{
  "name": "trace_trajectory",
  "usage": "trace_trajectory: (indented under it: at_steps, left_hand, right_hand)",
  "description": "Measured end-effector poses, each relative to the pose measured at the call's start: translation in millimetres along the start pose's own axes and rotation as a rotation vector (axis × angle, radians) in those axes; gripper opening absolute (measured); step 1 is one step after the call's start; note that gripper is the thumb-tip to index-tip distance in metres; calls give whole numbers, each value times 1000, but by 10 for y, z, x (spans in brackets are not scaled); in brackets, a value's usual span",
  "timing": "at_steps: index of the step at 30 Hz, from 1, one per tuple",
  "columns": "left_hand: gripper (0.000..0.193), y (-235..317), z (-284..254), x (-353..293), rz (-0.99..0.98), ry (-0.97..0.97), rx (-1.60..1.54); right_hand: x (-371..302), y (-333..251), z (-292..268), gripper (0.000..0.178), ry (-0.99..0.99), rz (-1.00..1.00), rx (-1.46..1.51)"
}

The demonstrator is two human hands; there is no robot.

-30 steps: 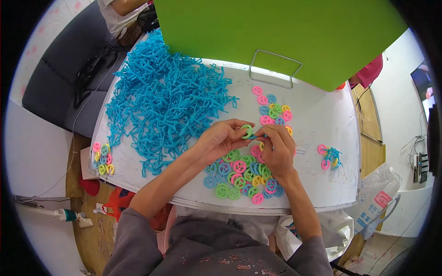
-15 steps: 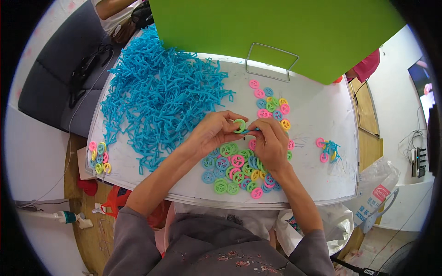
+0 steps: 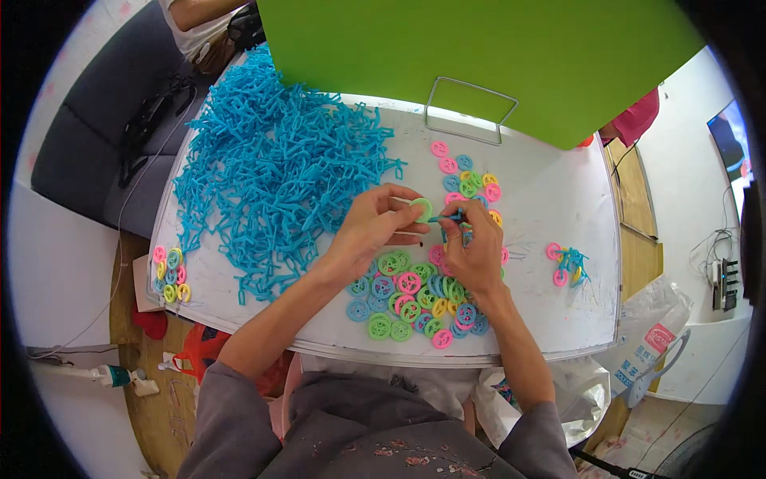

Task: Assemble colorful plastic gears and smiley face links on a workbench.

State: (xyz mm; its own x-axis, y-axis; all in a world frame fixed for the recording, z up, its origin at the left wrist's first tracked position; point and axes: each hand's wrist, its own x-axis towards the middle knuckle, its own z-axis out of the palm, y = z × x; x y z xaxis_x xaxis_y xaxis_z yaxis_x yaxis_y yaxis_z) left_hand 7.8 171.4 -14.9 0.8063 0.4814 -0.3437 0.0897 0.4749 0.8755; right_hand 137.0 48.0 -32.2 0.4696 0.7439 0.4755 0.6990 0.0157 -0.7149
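My left hand [image 3: 377, 225] pinches a light green plastic wheel [image 3: 422, 210] by its rim. Close beside it, my right hand [image 3: 476, 247] is closed on a blue plastic piece [image 3: 448, 216], whose thin end reaches to the wheel. Whether that end sits in the wheel's hub I cannot tell. Below my hands lies a pile of small spoked wheels [image 3: 408, 283] in green, pink, blue and yellow. More wheels [image 3: 469, 180] are scattered beyond my right hand, partly hidden by it.
A large heap of blue plastic pieces [image 3: 287, 160] covers the table's left side. Small wheel groups lie at the left edge [image 3: 172, 274] and right, where blue pieces [image 3: 571, 263] join them. A green panel [image 3: 479, 56] and wire stand [image 3: 471, 110] are at the back. Another person's arm [image 3: 199, 12] shows far left.
My hands have drawn slightly apart, the right one shifting a little to the right. The green wheel has turned and moved slightly, and more of the blue piece shows between my hands.
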Motion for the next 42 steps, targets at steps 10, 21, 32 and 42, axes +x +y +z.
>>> trace_trajectory:
  at_steps: [10, 21, 32, 42]
  left_hand:
    - [28, -123, -11, 87, -49, -42, -301]
    - [24, -189, 36, 90, -101, -50, -447]
    - [24, -143, 28, 82, -119, -19, -421]
    - [26, -127, 168, -20, 109, -33, -153]
  right_hand:
    - [34, -13, -65, 16, -42, 25, 97]
    - [-6, 47, -39, 14, -2, -30, 67]
    - [-55, 20, 45, 8, 73, -99, -20]
    - [-2, 31, -33, 10, 105, -17, 28]
